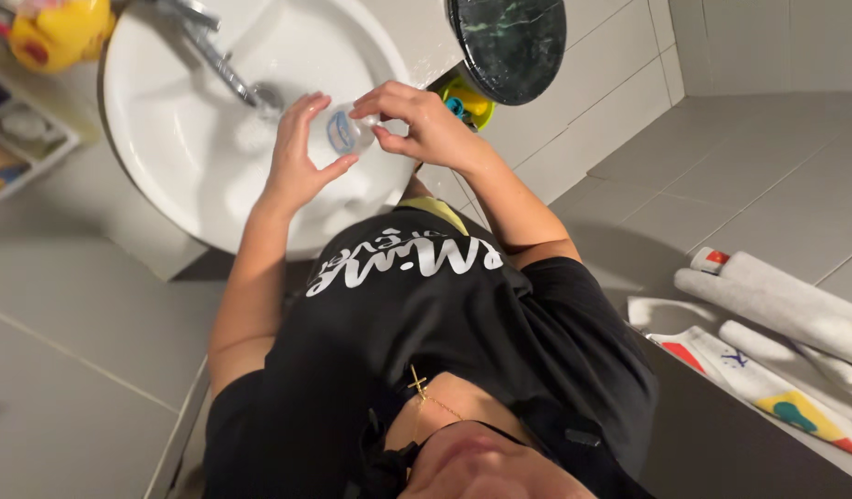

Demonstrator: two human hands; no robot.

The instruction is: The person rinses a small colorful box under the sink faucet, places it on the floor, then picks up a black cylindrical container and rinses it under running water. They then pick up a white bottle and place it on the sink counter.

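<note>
Head view: left hand raised over white sink, fingers curled, grip clasping small clear bottle sideways. Right hand, wrist bent, grip pinching the bottle's other end. Bottle above the sink's near edge, near faucet.

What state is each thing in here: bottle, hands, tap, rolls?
small clear bottle: held on its side over the sink.
left hand: gripping the bottle.
right hand: pinching the bottle's end.
tap: flow cannot be told.
white rolls: rolled up, lying on the floor.
</note>
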